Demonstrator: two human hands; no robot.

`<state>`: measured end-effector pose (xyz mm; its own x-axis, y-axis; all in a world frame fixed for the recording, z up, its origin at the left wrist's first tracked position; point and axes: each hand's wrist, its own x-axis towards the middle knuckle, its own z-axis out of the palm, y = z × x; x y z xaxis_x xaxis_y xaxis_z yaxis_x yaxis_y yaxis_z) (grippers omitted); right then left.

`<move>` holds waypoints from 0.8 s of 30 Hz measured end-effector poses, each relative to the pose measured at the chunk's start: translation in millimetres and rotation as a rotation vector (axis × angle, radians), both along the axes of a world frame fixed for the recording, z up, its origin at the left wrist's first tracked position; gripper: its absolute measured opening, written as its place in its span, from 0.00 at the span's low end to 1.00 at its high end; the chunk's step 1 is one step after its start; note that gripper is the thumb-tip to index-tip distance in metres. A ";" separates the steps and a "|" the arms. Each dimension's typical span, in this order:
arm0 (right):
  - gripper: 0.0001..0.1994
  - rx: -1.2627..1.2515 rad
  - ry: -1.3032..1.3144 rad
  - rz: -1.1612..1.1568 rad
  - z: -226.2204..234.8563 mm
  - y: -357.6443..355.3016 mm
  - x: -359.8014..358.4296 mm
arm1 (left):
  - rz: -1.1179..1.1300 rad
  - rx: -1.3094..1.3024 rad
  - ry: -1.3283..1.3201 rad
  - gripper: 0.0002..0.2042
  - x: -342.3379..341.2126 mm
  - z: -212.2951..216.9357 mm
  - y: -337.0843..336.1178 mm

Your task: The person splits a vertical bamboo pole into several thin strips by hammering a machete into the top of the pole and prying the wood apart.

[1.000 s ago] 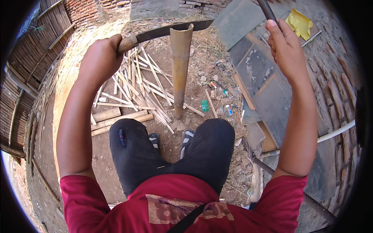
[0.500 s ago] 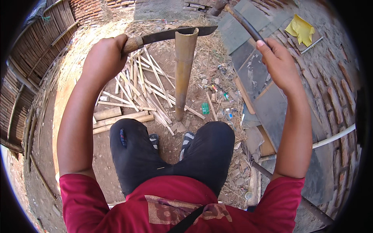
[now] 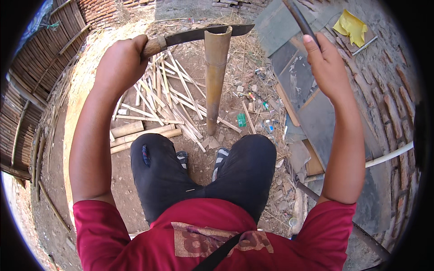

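My left hand (image 3: 121,61) is closed round the wooden handle of a machete (image 3: 190,36). Its dark blade lies across the top end of an upright half-round bamboo piece (image 3: 218,74), and the tip sticks out past it on the right. The bamboo stands on the ground beyond my feet, its hollow side turned away. Raised at the right, my right hand (image 3: 326,61) grips the dark handle of a hammer (image 3: 299,17). The hammer's head is out of the picture now.
Split bamboo strips (image 3: 158,92) lie heaped left of the upright piece, with thicker bamboo lengths (image 3: 135,137) nearer my left knee. Dark boards (image 3: 312,108) lean along the brick wall (image 3: 384,99) at right, near a yellow sheet (image 3: 351,28). A woven bamboo fence (image 3: 45,58) stands left.
My right hand has lifted the hammer higher, taking its head out of view. The machete stays across the bamboo's top, and my left hand keeps nearly the same place.
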<state>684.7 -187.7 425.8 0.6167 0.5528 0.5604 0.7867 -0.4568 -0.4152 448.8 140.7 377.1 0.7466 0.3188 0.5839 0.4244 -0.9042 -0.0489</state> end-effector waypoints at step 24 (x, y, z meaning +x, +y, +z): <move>0.22 -0.082 0.051 -0.055 5.3 -17.6 2.2 | 0.046 0.024 0.032 0.06 -1.6 7.8 -4.4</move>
<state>686.9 -205.3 431.2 0.6738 0.5605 0.4815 0.7385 -0.5327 -0.4134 447.2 136.3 384.9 0.7499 0.3394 0.5678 0.4630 -0.8824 -0.0841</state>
